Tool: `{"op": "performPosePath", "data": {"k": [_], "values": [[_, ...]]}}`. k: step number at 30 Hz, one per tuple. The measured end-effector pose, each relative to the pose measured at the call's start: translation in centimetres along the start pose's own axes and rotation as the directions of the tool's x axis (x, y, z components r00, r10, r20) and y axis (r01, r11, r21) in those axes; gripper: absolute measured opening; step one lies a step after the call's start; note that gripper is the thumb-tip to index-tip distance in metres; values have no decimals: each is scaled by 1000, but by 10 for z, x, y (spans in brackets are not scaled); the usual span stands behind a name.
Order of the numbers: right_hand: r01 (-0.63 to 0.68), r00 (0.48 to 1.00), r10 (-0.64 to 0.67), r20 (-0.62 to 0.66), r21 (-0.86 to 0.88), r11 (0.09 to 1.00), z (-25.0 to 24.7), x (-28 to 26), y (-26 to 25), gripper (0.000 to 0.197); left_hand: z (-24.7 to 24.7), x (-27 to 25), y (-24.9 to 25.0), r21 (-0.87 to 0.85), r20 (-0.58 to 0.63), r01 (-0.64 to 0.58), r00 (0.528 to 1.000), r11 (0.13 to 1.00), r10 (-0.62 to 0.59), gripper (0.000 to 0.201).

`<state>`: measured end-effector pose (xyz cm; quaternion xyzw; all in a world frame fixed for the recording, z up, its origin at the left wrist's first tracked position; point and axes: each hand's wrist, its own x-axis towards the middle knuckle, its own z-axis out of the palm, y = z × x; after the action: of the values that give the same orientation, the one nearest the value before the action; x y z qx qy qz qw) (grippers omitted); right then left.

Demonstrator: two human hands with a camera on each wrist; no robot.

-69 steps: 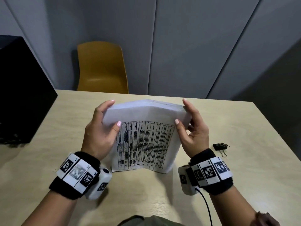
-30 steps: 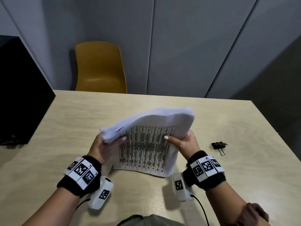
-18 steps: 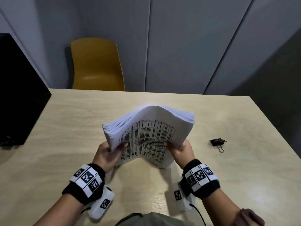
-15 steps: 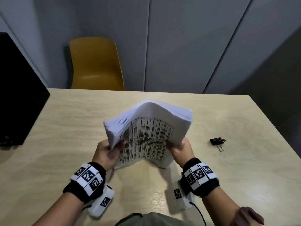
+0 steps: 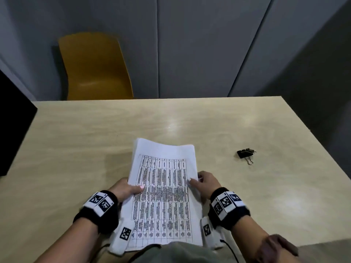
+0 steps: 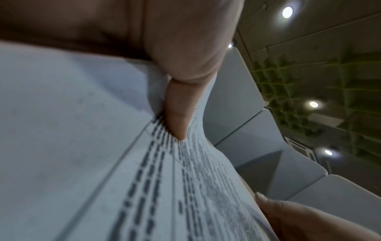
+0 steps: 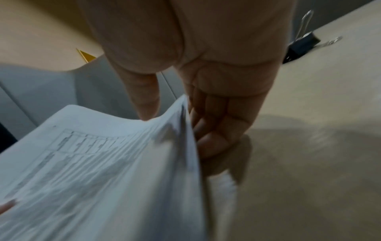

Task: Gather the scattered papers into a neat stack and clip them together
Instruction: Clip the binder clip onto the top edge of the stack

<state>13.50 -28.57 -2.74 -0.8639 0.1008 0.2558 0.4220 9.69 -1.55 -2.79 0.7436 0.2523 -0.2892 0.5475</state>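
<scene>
A stack of white papers (image 5: 163, 188) with a printed table on top lies lengthwise in front of me, held just over the wooden table (image 5: 76, 141). My left hand (image 5: 126, 188) grips its left edge, thumb on top (image 6: 179, 114), paper filling that wrist view (image 6: 103, 163). My right hand (image 5: 206, 182) grips the right edge, thumb above and fingers (image 7: 214, 130) under the sheets (image 7: 103, 163). A black binder clip (image 5: 245, 153) lies on the table to the right, apart from both hands, and appears again in the right wrist view (image 7: 301, 47).
A yellow chair (image 5: 95, 67) stands behind the table's far edge. A black box (image 5: 13, 130) sits at the left edge. Grey wall panels (image 5: 209, 44) close off the back. The table's right edge runs diagonally past the clip.
The stack was held upright and bowed, on its edge; now it is lowered flat and lengthwise toward me. Both hands have slid to its side edges and moved nearer my body.
</scene>
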Motion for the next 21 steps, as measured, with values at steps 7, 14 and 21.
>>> {"op": "performPosePath", "data": {"k": [7, 14, 21], "values": [[-152, 861, 348, -371, 465, 872, -68, 38, 33, 39, 10, 3, 0, 107, -4, 27, 1000, 994, -26, 66], [-19, 749, 589, -304, 878, 478, -127, 68, 31, 43, 18, -5, 6, 112, -12, -7, 1000, 994, 9, 54], [-97, 743, 574, -346, 792, 602, -114, 55, 19, 30, 20, -8, 11, 147, -7, -6, 1000, 989, 8, 51]]}}
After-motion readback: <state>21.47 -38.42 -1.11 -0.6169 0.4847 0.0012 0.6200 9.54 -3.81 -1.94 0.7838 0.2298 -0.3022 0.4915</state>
